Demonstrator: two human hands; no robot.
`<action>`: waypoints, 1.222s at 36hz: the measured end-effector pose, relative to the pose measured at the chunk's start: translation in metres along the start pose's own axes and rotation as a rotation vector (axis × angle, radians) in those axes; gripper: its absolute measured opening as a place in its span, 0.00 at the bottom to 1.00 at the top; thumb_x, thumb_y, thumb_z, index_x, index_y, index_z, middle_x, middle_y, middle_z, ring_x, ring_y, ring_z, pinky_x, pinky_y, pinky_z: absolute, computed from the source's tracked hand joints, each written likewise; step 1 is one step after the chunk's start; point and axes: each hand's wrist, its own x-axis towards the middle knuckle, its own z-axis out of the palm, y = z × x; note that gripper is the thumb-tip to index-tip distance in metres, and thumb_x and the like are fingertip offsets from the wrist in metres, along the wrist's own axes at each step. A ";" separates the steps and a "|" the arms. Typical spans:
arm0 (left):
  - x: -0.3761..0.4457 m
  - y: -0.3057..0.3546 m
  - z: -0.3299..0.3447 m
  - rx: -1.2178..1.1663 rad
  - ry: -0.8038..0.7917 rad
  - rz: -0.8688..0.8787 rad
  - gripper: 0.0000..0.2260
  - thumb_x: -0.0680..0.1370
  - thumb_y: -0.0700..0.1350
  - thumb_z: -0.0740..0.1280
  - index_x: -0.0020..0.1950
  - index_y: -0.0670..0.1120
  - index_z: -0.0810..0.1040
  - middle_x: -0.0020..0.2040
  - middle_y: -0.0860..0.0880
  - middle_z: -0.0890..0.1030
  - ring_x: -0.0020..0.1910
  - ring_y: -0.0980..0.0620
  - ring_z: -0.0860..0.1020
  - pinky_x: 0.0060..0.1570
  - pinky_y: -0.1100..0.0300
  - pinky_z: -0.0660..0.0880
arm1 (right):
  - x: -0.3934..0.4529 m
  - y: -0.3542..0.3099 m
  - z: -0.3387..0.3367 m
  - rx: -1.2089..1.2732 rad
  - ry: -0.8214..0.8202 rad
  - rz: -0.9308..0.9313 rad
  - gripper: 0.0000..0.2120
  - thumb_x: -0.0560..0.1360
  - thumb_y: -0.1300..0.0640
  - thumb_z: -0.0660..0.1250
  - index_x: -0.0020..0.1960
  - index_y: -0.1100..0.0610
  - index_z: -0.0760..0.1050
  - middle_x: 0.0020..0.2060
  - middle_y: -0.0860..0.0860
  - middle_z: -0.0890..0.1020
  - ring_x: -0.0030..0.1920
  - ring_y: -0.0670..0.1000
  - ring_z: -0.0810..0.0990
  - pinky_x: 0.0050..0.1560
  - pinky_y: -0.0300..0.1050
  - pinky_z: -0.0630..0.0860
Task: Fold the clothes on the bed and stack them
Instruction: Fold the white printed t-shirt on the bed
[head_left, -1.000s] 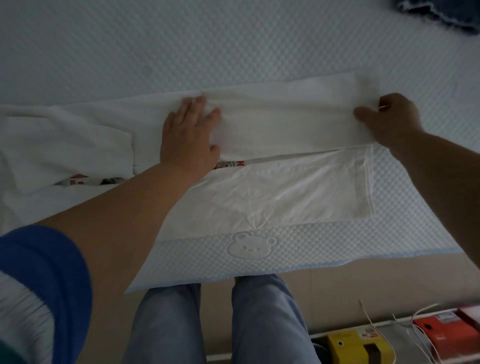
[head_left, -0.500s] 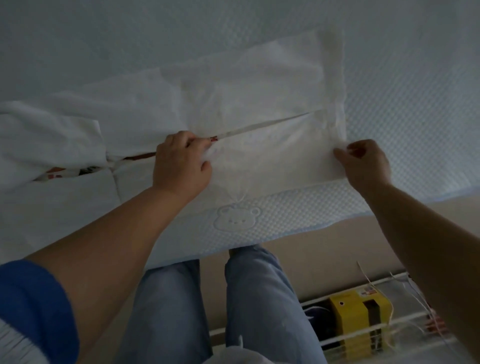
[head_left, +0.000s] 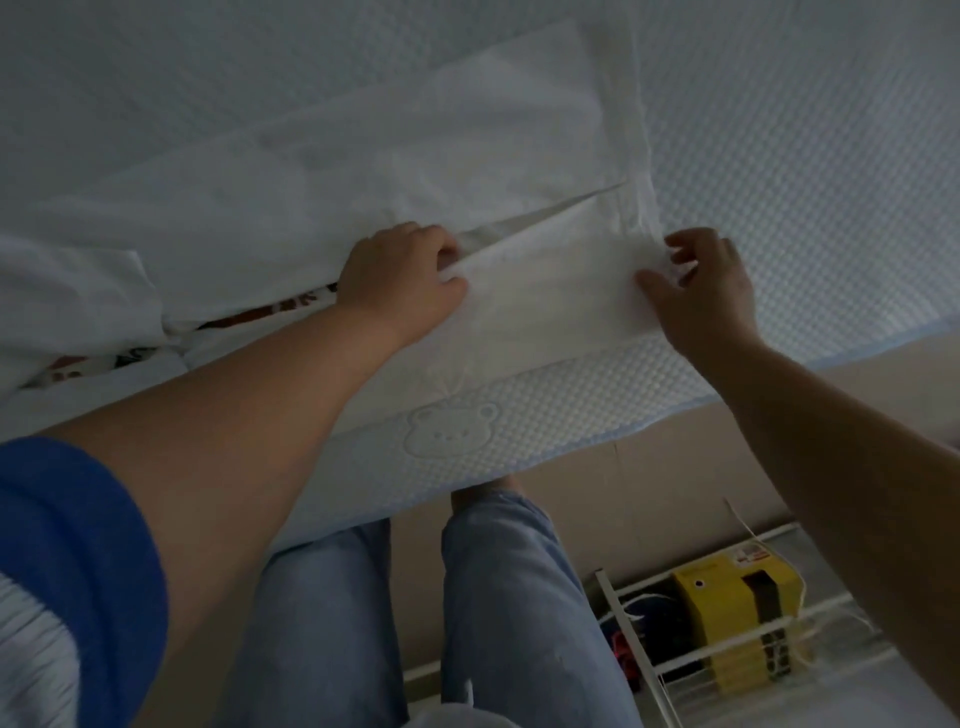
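A white garment (head_left: 363, 171) lies spread across the bed (head_left: 779, 156), with a printed patch showing in a gap at its left. Its far side is folded in, and its near flap (head_left: 550, 296) lies along the bed's front edge. My left hand (head_left: 400, 280) grips the left part of that flap's upper edge, fingers curled into the fabric. My right hand (head_left: 696, 280) pinches the flap's right corner near the hem.
The bed's textured cover has an embossed bear (head_left: 452, 428) near its blue-trimmed front edge. My legs in blue jeans (head_left: 415, 613) stand against the bed. A white wire rack (head_left: 727, 639) on the floor at lower right holds a yellow box (head_left: 727, 597).
Both hands left the far fold and came down to the near flap, taking hold of it. The camera tilted down and the garment now sits higher in view.
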 end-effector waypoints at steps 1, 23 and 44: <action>0.005 0.006 0.001 -0.004 -0.012 0.005 0.16 0.73 0.50 0.67 0.60 0.48 0.77 0.56 0.43 0.79 0.55 0.41 0.76 0.54 0.53 0.70 | 0.003 -0.006 0.001 -0.003 0.005 -0.027 0.19 0.72 0.50 0.69 0.61 0.52 0.71 0.54 0.49 0.73 0.51 0.50 0.73 0.48 0.44 0.68; 0.052 0.086 0.011 -0.158 -0.051 0.103 0.12 0.75 0.51 0.64 0.56 0.51 0.78 0.57 0.48 0.80 0.57 0.46 0.76 0.49 0.59 0.69 | 0.026 -0.031 -0.008 0.201 -0.033 -0.206 0.04 0.76 0.54 0.62 0.48 0.52 0.68 0.43 0.44 0.76 0.42 0.43 0.74 0.44 0.38 0.70; 0.070 0.110 0.030 -0.133 0.087 0.093 0.08 0.75 0.49 0.66 0.52 0.53 0.81 0.55 0.48 0.79 0.55 0.45 0.76 0.50 0.57 0.68 | 0.014 0.043 -0.018 0.111 -0.368 0.213 0.07 0.70 0.49 0.72 0.36 0.48 0.77 0.29 0.43 0.79 0.30 0.46 0.75 0.32 0.41 0.71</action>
